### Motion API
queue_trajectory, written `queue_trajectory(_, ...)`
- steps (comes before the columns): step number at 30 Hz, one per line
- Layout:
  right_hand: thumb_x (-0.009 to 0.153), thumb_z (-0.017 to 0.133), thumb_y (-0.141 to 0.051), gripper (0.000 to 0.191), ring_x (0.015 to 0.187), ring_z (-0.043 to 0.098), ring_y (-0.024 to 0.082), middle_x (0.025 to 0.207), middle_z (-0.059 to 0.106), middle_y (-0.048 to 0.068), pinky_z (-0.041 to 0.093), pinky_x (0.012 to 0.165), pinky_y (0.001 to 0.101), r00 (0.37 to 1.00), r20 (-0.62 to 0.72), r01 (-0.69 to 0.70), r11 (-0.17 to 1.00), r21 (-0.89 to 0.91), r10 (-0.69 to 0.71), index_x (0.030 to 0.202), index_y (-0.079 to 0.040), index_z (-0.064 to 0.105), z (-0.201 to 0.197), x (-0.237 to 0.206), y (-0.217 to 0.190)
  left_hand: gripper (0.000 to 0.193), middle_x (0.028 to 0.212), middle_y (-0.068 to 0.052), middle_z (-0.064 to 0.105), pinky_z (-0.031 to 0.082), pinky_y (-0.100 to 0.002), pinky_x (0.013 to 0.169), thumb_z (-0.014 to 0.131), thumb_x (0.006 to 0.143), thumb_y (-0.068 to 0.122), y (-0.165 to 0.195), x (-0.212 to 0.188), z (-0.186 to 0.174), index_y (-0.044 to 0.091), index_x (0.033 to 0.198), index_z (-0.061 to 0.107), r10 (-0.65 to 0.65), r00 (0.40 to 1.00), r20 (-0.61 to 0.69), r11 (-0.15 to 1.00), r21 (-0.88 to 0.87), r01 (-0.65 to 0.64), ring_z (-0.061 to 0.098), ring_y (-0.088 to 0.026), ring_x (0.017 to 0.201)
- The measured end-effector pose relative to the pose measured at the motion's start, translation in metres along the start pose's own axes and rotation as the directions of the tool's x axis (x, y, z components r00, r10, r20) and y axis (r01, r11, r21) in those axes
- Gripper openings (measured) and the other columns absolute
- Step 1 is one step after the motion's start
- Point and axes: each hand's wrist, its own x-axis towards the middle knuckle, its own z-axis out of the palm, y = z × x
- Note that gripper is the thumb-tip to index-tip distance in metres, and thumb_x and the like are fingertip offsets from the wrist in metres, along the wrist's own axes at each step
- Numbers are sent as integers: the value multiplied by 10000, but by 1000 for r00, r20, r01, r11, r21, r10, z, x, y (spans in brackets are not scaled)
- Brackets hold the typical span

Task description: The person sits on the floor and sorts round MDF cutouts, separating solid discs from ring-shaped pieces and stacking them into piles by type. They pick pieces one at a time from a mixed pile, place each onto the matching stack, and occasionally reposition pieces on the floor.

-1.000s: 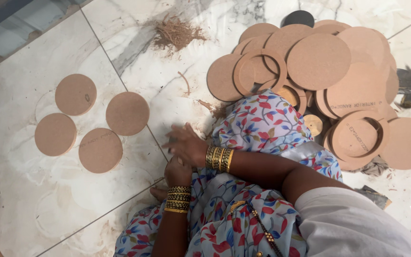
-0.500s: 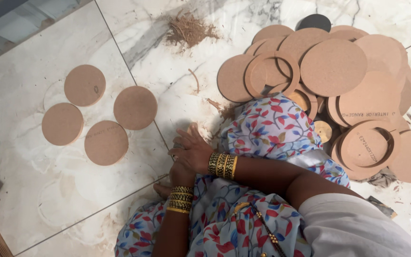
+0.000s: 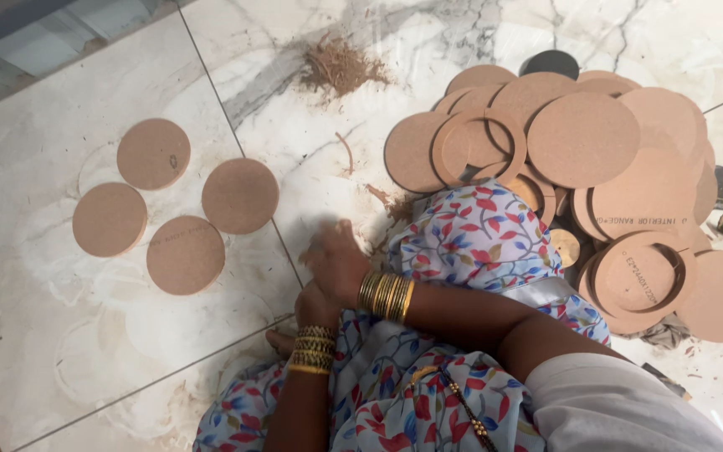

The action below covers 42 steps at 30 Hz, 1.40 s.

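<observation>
Both hands sit together low on the marble floor (image 3: 336, 142): the right hand (image 3: 336, 264) lies fingers-down over the left hand (image 3: 315, 305), and whether they grip anything I cannot tell. Nearest lie four round fibreboard discs (image 3: 240, 195), flat, with no long axis. Judging by this, they are between picks; the next reach needs a disc's edge.

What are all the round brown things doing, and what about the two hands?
Four discs: flat on the floor, set apart.
Disc pile: heaped, overlapping, with cut-out rings.
Shavings: loose clump on floor.
Right hand: fingers down near the floor, holding nothing visible.
Left hand: tucked under the right, mostly hidden.
</observation>
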Motion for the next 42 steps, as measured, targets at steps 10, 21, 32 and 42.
queue_trajectory(10,987,542,-257,277,1240,532,365,1242,635,191,396,1042,511,987,122,-131,971,201,108,1139,-119,728,-5,29,12,465,949,-231,736,567,-500,761,653,937,436,-7,-4,4,34,1159,720,-9,999,-47,1000,-24,8,712,-417,867)
queue_trajectory(21,1074,526,-193,238,1138,598,304,1182,664,144,521,1045,433,967,-129,222,975,2,-220,1202,-83,694,-5,11,20,545,952,-247,742,586,-480,793,689,909,527,-22,-1,9,21,1107,730,-35,999,34,999,12,35,729,-401,884)
queue_trajectory(32,1052,460,-233,314,1133,638,289,1188,683,158,528,1043,392,1000,-20,16,936,351,-9,1184,-69,694,-11,38,28,567,988,-252,739,584,-483,818,633,981,557,-19,-3,20,36,1195,702,-79,996,41,994,75,76,724,-415,912)
queue_trajectory(42,1112,373,-299,391,1092,687,252,1169,702,138,498,1066,336,984,-13,-127,758,640,176,1216,-75,676,-9,32,38,512,990,-243,753,591,-468,798,677,894,463,-11,-12,-5,55,1198,727,-26,1000,-16,984,-174,23,737,-401,918)
